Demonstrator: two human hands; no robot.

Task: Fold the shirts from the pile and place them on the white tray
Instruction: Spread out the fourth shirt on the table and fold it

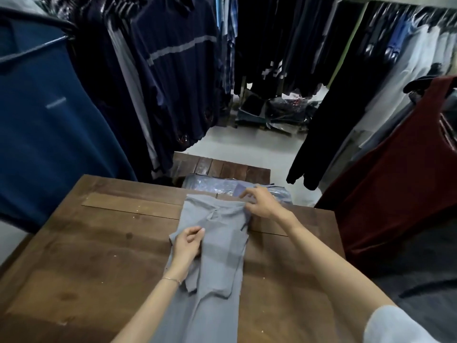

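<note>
On my feed, the grey shirt (pixel 217 243) lies lengthwise on the wooden counter (pixel 99 243), left grip (pixel 186 243) pinching its folded sleeve, right grip (pixel 259 201) seemingly pinching the shoulder edge.

Two bare forearms reach into view from the bottom edge. The left hand (pixel 186 246) has a thin, pale metallic bracelet (pixel 170 279) circling the wrist, a fine chain or band lying flat against it. The right hand (pixel 262 201) wears no jewellery. High on the right arm, at the lower right corner, is the edge of a short, loose sleeve (pixel 393 325) in pale grey-white fabric. Fingernails look short and unpainted.
</note>
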